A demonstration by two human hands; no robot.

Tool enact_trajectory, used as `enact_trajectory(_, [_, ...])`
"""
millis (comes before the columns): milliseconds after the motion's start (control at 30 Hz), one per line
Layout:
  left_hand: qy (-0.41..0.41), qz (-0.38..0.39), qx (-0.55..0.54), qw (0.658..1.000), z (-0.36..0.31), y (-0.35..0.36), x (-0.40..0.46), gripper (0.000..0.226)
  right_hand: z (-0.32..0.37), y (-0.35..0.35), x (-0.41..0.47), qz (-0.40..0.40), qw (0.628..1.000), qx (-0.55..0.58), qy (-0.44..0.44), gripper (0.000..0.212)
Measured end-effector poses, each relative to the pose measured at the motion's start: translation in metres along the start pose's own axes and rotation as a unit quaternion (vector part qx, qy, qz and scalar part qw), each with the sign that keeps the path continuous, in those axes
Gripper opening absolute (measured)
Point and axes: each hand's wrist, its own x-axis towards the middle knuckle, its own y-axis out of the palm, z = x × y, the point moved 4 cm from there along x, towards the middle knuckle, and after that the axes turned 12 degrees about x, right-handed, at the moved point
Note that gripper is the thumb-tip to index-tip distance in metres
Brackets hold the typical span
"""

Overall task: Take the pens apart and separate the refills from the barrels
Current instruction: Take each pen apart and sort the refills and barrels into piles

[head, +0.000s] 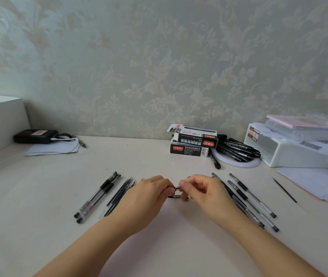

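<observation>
My left hand (149, 193) and my right hand (201, 191) meet over the middle of the white desk, both pinching one clear pen (177, 188) held crosswise between them. Below it a short pen piece (179, 197) shows between the fingers. Left of my left hand lie several dark refills (119, 193) in a bundle. Two clear barrels with black grips (97, 196) lie further left. Right of my right hand several whole pens (249, 196) lie side by side. A single thin refill (284, 190) lies alone at the far right.
Two stacked pen boxes (194, 142) stand at the back, with a pile of black pens (237, 149) on a white round plate beside them. A white storage box (299, 150) and papers (319, 184) fill the right. A black device (34, 135) sits on paper at the back left.
</observation>
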Motion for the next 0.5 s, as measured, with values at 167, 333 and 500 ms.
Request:
enact_trajectory(167, [-0.008,-0.002,-0.006,1.000,0.0026,0.0012,0.0011,0.025,0.0019,-0.0012,0.0005,0.017,1.000,-0.004,-0.004,0.010])
enact_trajectory(333, [0.002,-0.013,-0.015,1.000,0.0013,0.0004,0.0005,0.025,-0.0001,-0.0005,0.0001,0.005,1.000,-0.020,0.007,0.012])
enact_trajectory(500, [0.000,-0.019,-0.016,1.000,0.0014,0.0008,0.0017,0.023,0.0021,-0.0029,0.0004,-0.005,1.000,0.028,0.014,0.008])
